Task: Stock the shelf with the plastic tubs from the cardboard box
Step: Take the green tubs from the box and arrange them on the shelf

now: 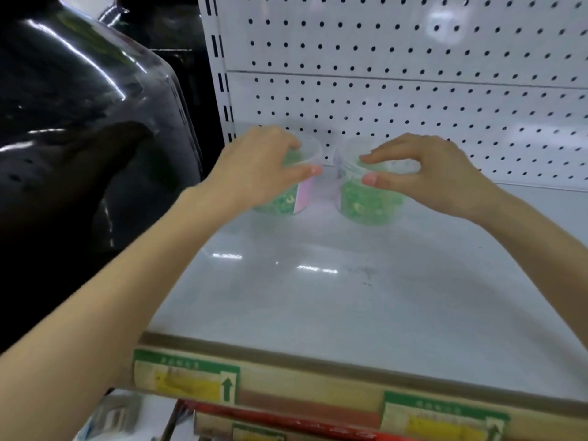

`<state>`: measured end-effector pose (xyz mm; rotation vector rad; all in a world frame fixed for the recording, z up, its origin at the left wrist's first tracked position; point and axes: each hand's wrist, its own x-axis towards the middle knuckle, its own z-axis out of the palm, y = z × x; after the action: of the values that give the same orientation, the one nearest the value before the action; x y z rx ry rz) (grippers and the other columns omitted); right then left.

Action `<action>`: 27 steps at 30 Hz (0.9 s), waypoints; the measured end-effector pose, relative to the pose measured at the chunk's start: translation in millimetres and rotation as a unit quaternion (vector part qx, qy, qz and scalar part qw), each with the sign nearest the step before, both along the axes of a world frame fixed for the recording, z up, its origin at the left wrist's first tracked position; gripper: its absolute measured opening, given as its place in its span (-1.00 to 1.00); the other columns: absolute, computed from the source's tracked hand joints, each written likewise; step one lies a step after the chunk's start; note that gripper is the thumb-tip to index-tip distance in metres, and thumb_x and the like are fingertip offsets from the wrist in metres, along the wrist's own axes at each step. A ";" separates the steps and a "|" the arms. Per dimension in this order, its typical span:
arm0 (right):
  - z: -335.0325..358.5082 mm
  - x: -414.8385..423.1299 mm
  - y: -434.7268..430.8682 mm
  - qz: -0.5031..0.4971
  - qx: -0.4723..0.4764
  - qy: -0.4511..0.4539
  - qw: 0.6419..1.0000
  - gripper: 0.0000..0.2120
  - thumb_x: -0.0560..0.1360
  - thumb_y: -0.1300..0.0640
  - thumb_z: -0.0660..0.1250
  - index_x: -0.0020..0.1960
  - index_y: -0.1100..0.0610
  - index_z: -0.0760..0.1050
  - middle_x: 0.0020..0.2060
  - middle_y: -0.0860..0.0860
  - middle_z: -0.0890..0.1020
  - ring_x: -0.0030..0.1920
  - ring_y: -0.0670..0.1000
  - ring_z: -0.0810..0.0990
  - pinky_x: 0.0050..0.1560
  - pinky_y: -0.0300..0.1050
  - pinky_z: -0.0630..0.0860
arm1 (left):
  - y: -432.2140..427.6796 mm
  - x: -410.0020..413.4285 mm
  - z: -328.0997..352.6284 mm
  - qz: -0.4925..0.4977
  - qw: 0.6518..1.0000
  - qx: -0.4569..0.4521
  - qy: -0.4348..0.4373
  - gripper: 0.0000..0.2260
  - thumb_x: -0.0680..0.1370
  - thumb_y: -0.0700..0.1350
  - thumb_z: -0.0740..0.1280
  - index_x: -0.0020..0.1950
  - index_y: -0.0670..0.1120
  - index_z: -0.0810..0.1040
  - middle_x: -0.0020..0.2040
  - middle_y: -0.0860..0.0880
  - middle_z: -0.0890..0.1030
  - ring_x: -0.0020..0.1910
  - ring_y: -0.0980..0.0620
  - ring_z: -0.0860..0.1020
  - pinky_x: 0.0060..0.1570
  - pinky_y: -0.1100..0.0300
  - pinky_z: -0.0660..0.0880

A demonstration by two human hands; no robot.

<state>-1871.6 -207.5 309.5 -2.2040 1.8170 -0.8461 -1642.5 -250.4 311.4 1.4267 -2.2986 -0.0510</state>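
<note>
Both hands are gripping clear tubs of green stuff at the back of the shelf (318, 297): left hand (257, 167) on the left tub (294, 198), right hand (423, 173) on the right tub (369, 202).

Both bare arms (127, 297) outstretched, left hand (261, 168) and right hand (426, 173) palm-down, fingers (385, 158) curled in grasp.

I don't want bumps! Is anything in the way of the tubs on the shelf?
Nothing visible. The left hand grips the left tub, the right hand grips the right tub, with only bare shelf around them.
</note>
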 end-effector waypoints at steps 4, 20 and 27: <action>-1.0 -0.3 -0.8 0.005 -0.004 0.005 1.000 -0.65 0.36 -0.21 0.37 0.12 -0.17 0.57 0.15 -0.22 0.52 0.17 -0.18 0.42 0.08 -0.32 0.21 | -10.3 9.5 7.3 -0.085 0.995 0.044 -0.006 -0.56 0.52 0.07 0.30 0.35 -0.06 0.44 0.41 0.03 0.40 0.42 0.06 0.29 0.40 0.18 0.13; -4.4 -1.7 -2.8 0.010 -0.017 0.011 1.000 -0.64 0.35 -0.24 0.35 0.12 -0.21 0.55 0.16 -0.23 0.53 0.11 -0.19 0.36 0.08 -0.25 0.20 | -29.0 16.5 2.3 -0.077 0.996 0.005 -0.052 -0.61 0.55 -0.03 0.28 0.38 0.04 0.40 0.46 -0.03 0.32 0.43 -0.04 0.26 0.42 0.05 0.18; -4.0 -0.8 -2.0 0.009 -0.016 0.010 1.000 -0.64 0.34 -0.25 0.34 0.11 -0.20 0.56 0.16 -0.24 0.52 0.19 -0.14 0.41 0.11 -0.25 0.22 | -27.1 20.9 4.2 -0.040 0.996 -0.017 -0.082 -0.50 0.53 0.11 0.25 0.46 0.03 0.29 0.42 0.01 0.37 0.28 -0.06 0.42 0.28 0.08 0.30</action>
<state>-1872.4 -209.5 305.5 -2.2540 1.8018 -0.8591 -1621.6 -277.6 315.7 1.3662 -2.4766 0.0841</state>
